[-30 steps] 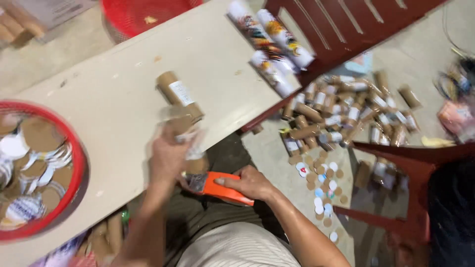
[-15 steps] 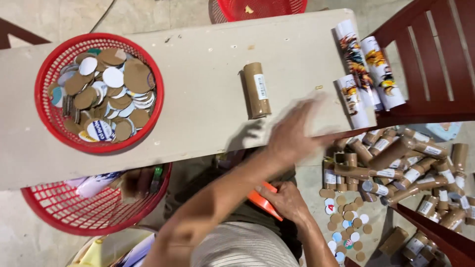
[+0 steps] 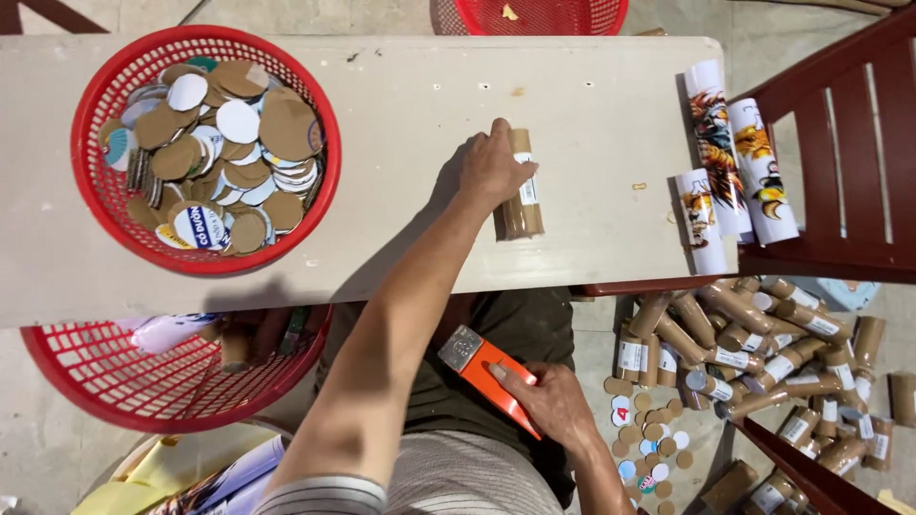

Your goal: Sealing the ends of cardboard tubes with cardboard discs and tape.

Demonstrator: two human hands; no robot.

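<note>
Concrete floor shows grey around a long pale table (image 3: 401, 257), which fills the upper part of the view from the left edge almost to the right.

On its left end sits a red plastic basket (image 3: 95, 224), full of round cardboard discs (image 3: 215, 143), some brown and some white with print. A second red basket (image 3: 105, 381) stands lower, under the near edge of the table. At the right end lie three rolled printed sheets (image 3: 735, 181), white with orange and dark pictures, side by side and partly over the edge. Beside them stands a dark red chair (image 3: 840, 162).

On the floor at the right is a heap of brown cardboard tubes (image 3: 754, 348), many with a small white label, and loose discs (image 3: 649, 420) are scattered before them.

The left hand (image 3: 491, 172) is closed on a cardboard tube (image 3: 523, 205) near the middle of the table; the tube lies along the table's width and carries a white label. The right hand (image 3: 549, 405) is low by the lap, fingers wrapped around an orange scraper (image 3: 487, 372) with a metal blade.

I judge that the tube needs a firm grip near one end, held flat on the table so that it does not roll, with the blade pointed away from the fingers.
</note>
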